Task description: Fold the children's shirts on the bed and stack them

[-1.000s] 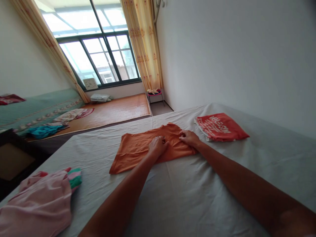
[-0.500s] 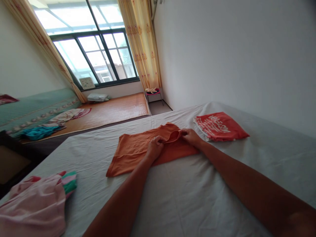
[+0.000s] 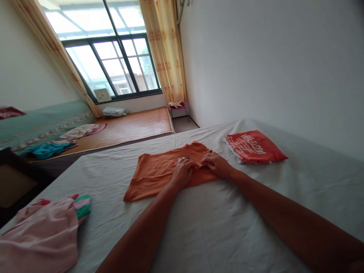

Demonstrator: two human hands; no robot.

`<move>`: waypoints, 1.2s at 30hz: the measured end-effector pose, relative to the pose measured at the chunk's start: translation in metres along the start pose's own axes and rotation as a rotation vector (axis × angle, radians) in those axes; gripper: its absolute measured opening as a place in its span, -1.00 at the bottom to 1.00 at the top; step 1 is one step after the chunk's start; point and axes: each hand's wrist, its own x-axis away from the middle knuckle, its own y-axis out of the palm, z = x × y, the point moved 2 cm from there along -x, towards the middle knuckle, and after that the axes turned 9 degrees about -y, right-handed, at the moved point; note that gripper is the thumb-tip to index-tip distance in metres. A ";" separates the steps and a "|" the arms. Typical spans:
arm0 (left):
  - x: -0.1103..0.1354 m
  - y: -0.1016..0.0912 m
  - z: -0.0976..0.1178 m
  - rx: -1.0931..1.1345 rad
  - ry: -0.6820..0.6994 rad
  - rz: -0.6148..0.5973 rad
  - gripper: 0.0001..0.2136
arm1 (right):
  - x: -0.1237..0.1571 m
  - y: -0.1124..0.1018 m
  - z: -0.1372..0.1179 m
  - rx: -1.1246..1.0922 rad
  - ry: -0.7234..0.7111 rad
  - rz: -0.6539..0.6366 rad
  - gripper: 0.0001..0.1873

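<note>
An orange T-shirt lies partly folded on the pale bed sheet in front of me, with a small print showing near its middle. My left hand rests on its near part, fingers bent onto the fabric. Close beside it, my right hand has its fingers curled on the turned-over right end of the shirt. Both hands hold the fold low against the cloth, and the fingertips are partly hidden. To the right sits a folded red garment with white lettering.
A pink garment lies bunched at the left on the bed sheet. Beyond stands a lower bed with a brown mat and a blue cloth. A white wall bounds the right side.
The shirt's opening, held raised between both hands before, is now folded down flat toward the left. My hands have lowered onto the fabric, and a small print has come into sight.
</note>
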 end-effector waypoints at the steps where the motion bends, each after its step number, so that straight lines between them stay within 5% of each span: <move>1: 0.000 0.001 0.000 -0.029 0.002 -0.034 -0.74 | 0.001 0.003 0.000 0.002 0.011 -0.054 -0.73; 7: 0.001 -0.003 -0.007 -0.120 -0.069 -0.083 -0.75 | 0.004 0.004 0.014 0.058 0.171 -0.118 -0.73; 18: -0.007 -0.016 -0.023 -0.093 -0.151 -0.149 -0.75 | -0.001 0.001 0.015 0.153 0.256 -0.215 -0.66; 21: -0.014 -0.041 -0.055 -0.196 -0.270 -0.140 -0.77 | -0.022 -0.013 0.025 0.122 0.318 -0.235 -0.73; 25: -0.010 -0.085 -0.122 -0.341 -0.432 0.044 -0.67 | -0.057 -0.026 0.048 0.178 0.385 -0.124 -0.82; 30: 0.010 -0.113 -0.209 -0.381 -0.802 0.132 -0.52 | -0.085 -0.001 0.076 0.128 0.499 -0.159 -0.63; 36: 0.007 -0.110 -0.235 -0.172 -0.752 0.185 -0.51 | -0.110 0.034 0.087 -0.020 0.519 -0.126 -0.75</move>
